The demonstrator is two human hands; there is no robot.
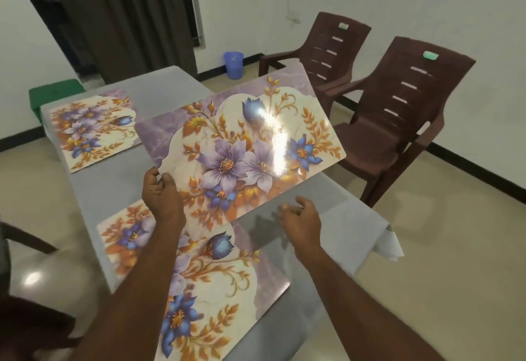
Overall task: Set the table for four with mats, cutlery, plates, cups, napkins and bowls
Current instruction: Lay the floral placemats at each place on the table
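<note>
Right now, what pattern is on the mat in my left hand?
Purple and blue flowers with orange-gold leaves on the held mat, shown in the head view.

Bare grey table (pixel 159 87) beyond the raised mat (pixel 242 138) — brown chairs (pixel 398 121) crowd the right edge

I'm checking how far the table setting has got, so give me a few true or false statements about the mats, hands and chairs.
1. The left hand grips the raised mat at its near corner. True.
2. The right hand also grips that mat. False: it is open, just below the mat's near edge, not closed on it.
3. Two mats already lie on the table. True: a far mat and a near mat.
4. Plates and cups are on the table. False: only mats show.
5. Two brown chairs stand on the right side. True.
6. The bucket by the wall is red. False: it is blue.
</note>
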